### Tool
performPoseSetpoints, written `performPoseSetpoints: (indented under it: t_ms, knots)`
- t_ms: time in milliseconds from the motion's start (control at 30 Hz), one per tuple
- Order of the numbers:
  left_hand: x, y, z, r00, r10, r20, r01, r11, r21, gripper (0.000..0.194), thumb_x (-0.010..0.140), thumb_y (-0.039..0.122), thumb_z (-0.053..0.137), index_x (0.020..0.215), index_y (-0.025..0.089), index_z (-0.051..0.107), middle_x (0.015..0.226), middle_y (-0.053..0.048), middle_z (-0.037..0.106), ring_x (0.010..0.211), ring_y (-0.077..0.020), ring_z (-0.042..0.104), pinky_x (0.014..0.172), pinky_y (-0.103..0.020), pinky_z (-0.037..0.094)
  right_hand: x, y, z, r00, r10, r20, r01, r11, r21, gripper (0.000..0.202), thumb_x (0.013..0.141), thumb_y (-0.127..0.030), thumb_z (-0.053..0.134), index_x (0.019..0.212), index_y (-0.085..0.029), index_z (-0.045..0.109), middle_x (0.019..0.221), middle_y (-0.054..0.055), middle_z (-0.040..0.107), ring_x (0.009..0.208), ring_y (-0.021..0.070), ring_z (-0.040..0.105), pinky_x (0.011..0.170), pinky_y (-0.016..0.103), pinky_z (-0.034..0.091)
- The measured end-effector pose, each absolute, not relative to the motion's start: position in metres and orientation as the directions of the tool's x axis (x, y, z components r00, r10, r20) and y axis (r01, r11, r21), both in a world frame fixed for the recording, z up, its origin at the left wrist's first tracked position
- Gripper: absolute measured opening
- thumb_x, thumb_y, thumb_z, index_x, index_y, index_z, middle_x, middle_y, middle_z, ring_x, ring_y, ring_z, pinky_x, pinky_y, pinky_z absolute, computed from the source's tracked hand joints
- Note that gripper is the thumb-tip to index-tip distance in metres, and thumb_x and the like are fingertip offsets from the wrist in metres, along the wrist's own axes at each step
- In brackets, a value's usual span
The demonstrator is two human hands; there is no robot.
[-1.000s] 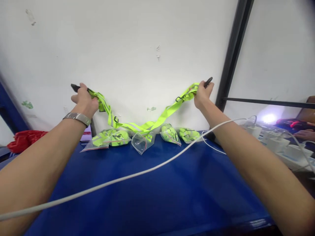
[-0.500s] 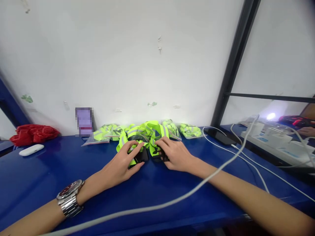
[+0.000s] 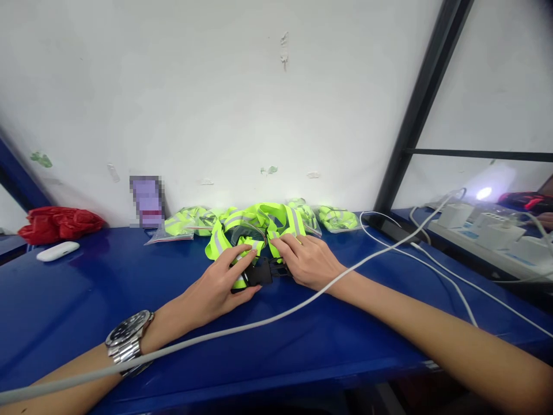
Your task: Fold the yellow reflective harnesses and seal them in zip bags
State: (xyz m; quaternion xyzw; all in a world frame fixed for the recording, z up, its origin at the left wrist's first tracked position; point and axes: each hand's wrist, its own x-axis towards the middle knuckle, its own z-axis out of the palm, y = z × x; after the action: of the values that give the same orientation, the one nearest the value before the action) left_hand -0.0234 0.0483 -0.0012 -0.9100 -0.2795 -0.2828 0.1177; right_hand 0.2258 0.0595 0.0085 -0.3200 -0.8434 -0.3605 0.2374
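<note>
My left hand (image 3: 220,282), with a metal watch (image 3: 129,334) on its wrist, grips a black buckle half (image 3: 261,272) between thumb and fingers. My right hand (image 3: 309,259) is closed on the pronged buckle half (image 3: 279,268), partly hidden by its fingers. The two halves meet end to end; whether they are fully engaged cannot be made out. Behind them, yellow-green webbing (image 3: 235,218) with silver stripes lies looped in a heap on the blue table.
Bagged yellow-green straps (image 3: 339,218) lie along the wall. A phone (image 3: 149,202), a red plastic bag (image 3: 60,223) and a white case (image 3: 57,251) are at the left. A white cable (image 3: 254,324) crosses over both forearms; a power strip (image 3: 488,230) is at the right.
The two buckle halves, apart earlier, now meet; my right hand has moved its half left toward the other. The view has shifted slightly, and the white cable hangs higher across it.
</note>
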Motion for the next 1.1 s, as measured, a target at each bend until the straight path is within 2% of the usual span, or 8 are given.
performPoseSetpoints:
  t_ms: [133,267,367,600,700,833,1000,1100]
  knots:
    - [-0.023,0.048,0.0,0.69,0.444,0.571,0.565,-0.824,-0.043,0.063,0.09,0.036,0.057,0.145,0.023,0.03,0.136,-0.015,0.05,0.122,-0.0287,0.052,0.102,-0.044,0.047,0.224,0.06,0.008,-0.671,0.317,0.671,0.714,0.52,0.468,0.03,0.096,-0.014,0.035,0.122,-0.017,0.049,0.102,0.01,0.067,0.075,0.0207,0.062,0.06,0.033,0.046]
    - [-0.023,0.047,0.001,0.674,0.55,0.493,0.613,-0.789,0.042,0.07,0.091,0.04,0.055,0.148,0.024,0.018,0.132,-0.013,0.052,0.119,-0.0271,0.054,0.098,-0.043,0.05,0.224,0.063,0.003,-0.664,0.298,0.685,0.701,0.567,0.433,0.03,0.096,-0.014,0.034,0.124,-0.014,0.046,0.103,0.011,0.066,0.079,0.0218,0.063,0.064,0.034,0.049]
    - [-0.024,0.047,0.001,0.664,0.592,0.458,0.641,-0.765,0.059,0.071,0.091,0.043,0.053,0.148,0.024,0.016,0.133,-0.015,0.05,0.12,-0.0278,0.054,0.097,-0.043,0.051,0.224,0.066,-0.001,-0.668,0.305,0.679,0.69,0.595,0.413,0.034,0.096,-0.013,0.031,0.13,-0.012,0.04,0.102,0.014,0.065,0.079,0.0224,0.063,0.065,0.035,0.05]
    - [-0.022,0.048,0.003,0.743,0.478,0.468,0.548,-0.836,-0.016,0.07,0.092,0.04,0.052,0.147,0.023,0.011,0.138,-0.016,0.047,0.125,-0.0261,0.051,0.101,-0.042,0.049,0.215,0.061,-0.006,-0.7,0.294,0.651,0.646,0.649,0.402,0.037,0.095,-0.011,0.027,0.13,-0.013,0.041,0.094,0.012,0.064,0.075,0.0218,0.063,0.063,0.035,0.052]
    - [-0.019,0.047,0.004,0.73,0.461,0.505,0.547,-0.836,-0.028,0.072,0.092,0.04,0.052,0.147,0.022,0.01,0.139,-0.017,0.046,0.125,-0.0269,0.052,0.1,-0.042,0.05,0.21,0.059,-0.01,-0.63,0.325,0.705,0.704,0.622,0.342,0.041,0.095,-0.009,0.028,0.135,-0.012,0.035,0.098,0.013,0.063,0.078,0.0217,0.064,0.063,0.033,0.053]
    - [-0.016,0.046,0.004,0.726,0.452,0.519,0.546,-0.837,-0.036,0.072,0.093,0.04,0.052,0.146,0.021,0.008,0.14,-0.019,0.046,0.123,-0.0274,0.054,0.099,-0.043,0.05,0.205,0.057,-0.008,-0.627,0.348,0.697,0.699,0.647,0.306,0.046,0.095,-0.016,0.036,0.139,-0.01,0.025,0.104,0.016,0.062,0.085,0.0245,0.065,0.064,0.034,0.056]
    - [-0.011,0.048,0.006,0.708,0.427,0.562,0.557,-0.827,-0.074,0.067,0.092,0.038,0.052,0.145,0.017,0.015,0.131,-0.019,0.053,0.117,-0.0281,0.058,0.092,-0.043,0.054,0.204,0.052,0.003,-0.663,0.426,0.616,0.679,0.69,0.253,0.059,0.088,-0.018,0.049,0.139,-0.01,0.021,0.11,0.018,0.058,0.096,0.0298,0.063,0.067,0.038,0.057]
    - [-0.007,0.046,0.014,0.699,0.348,0.625,0.573,-0.795,-0.198,0.054,0.092,0.034,0.055,0.136,0.012,0.032,0.132,-0.024,0.052,0.12,-0.0314,0.055,0.094,-0.047,0.052,0.208,0.053,0.009,-0.61,0.518,0.599,0.718,0.682,0.14,0.069,0.082,-0.021,0.059,0.139,-0.012,0.021,0.115,0.019,0.055,0.098,0.0321,0.061,0.07,0.042,0.057]
